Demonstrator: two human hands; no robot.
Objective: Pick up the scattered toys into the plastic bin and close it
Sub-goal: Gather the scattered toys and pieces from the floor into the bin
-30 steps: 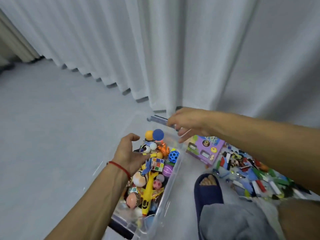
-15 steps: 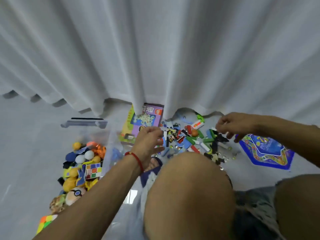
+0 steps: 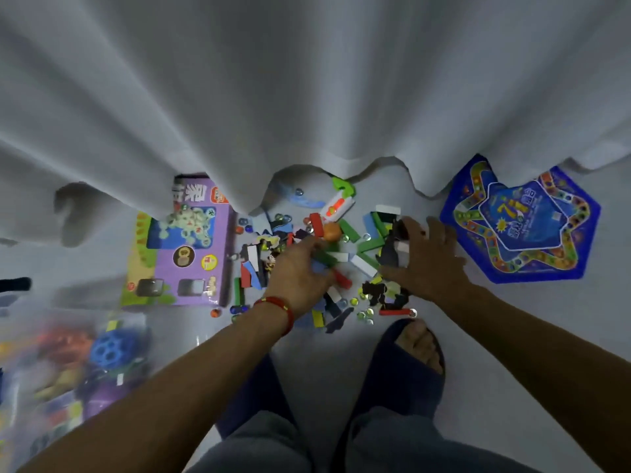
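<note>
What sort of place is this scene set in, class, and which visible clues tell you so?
Probably a room in a home, perhaps a playroom or bedroom: a white curtain hangs to a pale smooth floor, where scattered toy blocks, a purple game box and a blue game board lie.

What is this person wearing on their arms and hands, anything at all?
Both forearms are bare, with no sleeves in view. The left hand has a thin red string bracelet round its wrist. The right hand shows no glove, ring or band, and neither hand is gloved.

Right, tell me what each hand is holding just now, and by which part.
Cannot be told: both the left hand and right hand are down on the scattered pieces, with no clear grip visible.
</note>
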